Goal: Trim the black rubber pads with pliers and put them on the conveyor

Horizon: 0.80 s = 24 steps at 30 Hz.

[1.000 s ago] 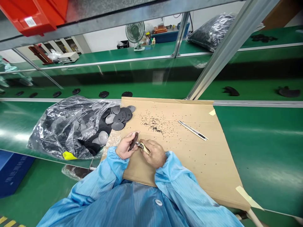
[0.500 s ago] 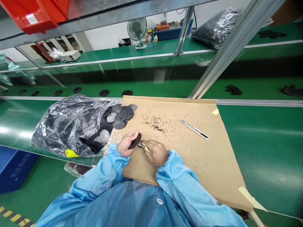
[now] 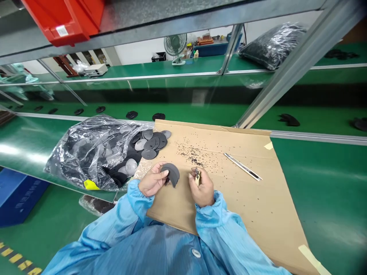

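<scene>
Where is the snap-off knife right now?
In the head view, the snap-off knife lies on the cardboard sheet, up and right of the person's right hand, beside the scattered black crumbs.

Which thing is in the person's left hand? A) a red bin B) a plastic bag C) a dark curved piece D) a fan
C: the left hand is holding the dark curved piece just above the cardboard.

One left hand (image 3: 151, 180), one right hand (image 3: 203, 190), one black piece (image 3: 172, 174), one pair of snips (image 3: 197, 176), one knife (image 3: 242, 166) at two o'clock, one plastic bag (image 3: 94, 152) at ten o'clock, another plastic bag (image 3: 272, 46) at one o'clock.
</scene>
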{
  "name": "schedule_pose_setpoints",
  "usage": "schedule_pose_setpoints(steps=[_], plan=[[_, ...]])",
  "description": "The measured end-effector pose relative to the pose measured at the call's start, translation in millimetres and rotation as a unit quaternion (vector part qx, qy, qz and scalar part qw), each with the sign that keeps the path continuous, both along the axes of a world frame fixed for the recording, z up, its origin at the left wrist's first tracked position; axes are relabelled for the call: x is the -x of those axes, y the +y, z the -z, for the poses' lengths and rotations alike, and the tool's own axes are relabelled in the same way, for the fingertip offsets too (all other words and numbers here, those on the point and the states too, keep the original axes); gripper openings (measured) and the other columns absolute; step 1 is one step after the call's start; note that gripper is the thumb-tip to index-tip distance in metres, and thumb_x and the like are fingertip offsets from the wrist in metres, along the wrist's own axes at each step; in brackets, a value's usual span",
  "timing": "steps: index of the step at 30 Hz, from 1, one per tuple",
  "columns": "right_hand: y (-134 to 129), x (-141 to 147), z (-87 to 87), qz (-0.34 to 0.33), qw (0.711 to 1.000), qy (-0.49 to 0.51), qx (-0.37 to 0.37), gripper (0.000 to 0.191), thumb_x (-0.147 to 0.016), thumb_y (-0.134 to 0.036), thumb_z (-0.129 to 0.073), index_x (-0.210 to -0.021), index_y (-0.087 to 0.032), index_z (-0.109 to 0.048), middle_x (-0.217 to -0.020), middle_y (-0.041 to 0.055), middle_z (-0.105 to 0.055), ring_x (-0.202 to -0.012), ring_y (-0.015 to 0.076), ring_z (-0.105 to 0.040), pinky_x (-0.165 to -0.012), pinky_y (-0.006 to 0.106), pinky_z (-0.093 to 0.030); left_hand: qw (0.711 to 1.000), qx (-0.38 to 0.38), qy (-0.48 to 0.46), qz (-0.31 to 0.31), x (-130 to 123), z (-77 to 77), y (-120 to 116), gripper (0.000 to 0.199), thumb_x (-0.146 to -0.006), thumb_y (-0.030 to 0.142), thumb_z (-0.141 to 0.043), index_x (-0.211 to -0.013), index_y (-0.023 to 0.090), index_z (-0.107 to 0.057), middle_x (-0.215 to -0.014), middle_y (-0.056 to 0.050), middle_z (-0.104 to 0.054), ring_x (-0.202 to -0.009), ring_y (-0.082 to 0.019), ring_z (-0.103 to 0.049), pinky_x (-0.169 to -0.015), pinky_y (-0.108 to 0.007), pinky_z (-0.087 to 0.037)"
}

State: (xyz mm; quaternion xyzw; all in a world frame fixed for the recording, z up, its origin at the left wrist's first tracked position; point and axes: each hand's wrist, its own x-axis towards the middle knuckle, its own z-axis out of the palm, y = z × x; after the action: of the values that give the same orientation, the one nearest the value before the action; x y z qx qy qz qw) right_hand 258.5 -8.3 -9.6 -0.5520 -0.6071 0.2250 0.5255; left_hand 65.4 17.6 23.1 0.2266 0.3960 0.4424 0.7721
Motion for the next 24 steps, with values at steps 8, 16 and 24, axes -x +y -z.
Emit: schedule_pose_setpoints(steps=[8,16,24], plan=[[70,61,-26.2,-0.161,0.960,-0.225,0.045,0.027,-0.079,-0.020,-0.054,-0.106,-0.018,-0.058,-0.102,0.0083,-0.063,-0.093,0.0237,-0.056,-0.085,0.036,-0.044,0.997,-0.032,0.063,-0.025,46,2.4,-26,0.036,-0.063,0.021,-0.081,-0.093,0.011,-0.064,-0.076,-0.004,-0.062,-0.054,-0.007,-0.050,-0.052,-0.020,-0.038],[116,133,-32.7,-0.275,0.839,-0.470,0.011,0.049,-0.081,-0.018,-0.053,-0.129,-0.024,-0.047,-0.138,0.0063,-0.046,-0.098,0.0267,-0.052,-0.079,0.041,-0.040,0.998,-0.029,0.033,-0.042,68,0.3,-48,0.028,-0.064,0.016,-0.077,-0.087,0.011,-0.063,-0.066,-0.005,-0.061,-0.060,-0.013,-0.056,-0.058,-0.024,-0.044],[116,117,-48.7,-0.270,0.854,-0.444,0.024,0.037,-0.074,-0.019,-0.064,-0.111,-0.025,-0.059,-0.098,0.0077,-0.061,-0.091,0.0242,-0.055,-0.077,0.035,-0.040,0.997,-0.011,0.004,-0.082,72,5.5,-47,0.028,-0.073,0.026,-0.074,-0.094,0.015,-0.060,-0.078,-0.007,-0.065,-0.071,-0.019,-0.063,-0.066,-0.031,-0.048]])
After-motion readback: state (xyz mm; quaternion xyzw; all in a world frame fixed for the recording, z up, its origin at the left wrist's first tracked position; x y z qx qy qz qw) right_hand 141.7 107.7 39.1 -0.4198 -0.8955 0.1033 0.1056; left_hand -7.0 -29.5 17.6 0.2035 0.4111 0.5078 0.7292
